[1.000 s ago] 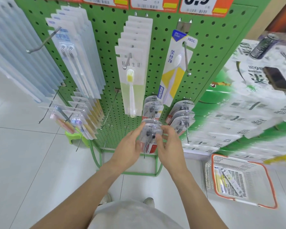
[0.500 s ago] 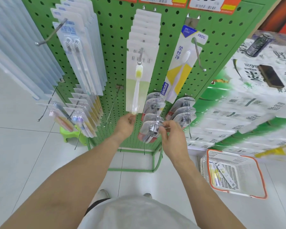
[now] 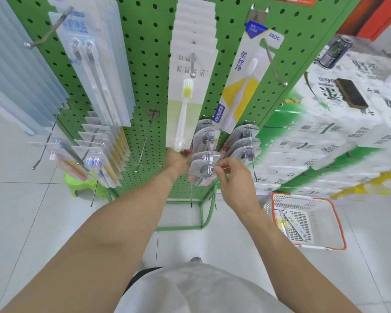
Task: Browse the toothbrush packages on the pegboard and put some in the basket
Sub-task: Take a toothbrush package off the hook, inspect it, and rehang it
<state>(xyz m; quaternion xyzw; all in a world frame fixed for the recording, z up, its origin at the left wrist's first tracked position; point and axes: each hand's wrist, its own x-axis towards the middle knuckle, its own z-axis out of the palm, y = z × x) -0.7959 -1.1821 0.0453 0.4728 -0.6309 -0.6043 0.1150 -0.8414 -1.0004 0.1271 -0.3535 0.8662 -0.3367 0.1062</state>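
Right hand (image 3: 234,179) fingers pinching clear blister pack (image 3: 202,169) low on pegboard (image 3: 145,64); left hand (image 3: 178,161) behind pack, fingers hidden, grip unclear.

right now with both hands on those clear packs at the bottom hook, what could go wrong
1. The right hand pinches the front clear blister pack while several more hang close behind it; pulling may drag a second pack off the hook.
2. The left hand sits right under the tall yellow-brush package, so lifting could knock it.
3. The basket sits low on the floor to the right; a dropped pack might miss it.
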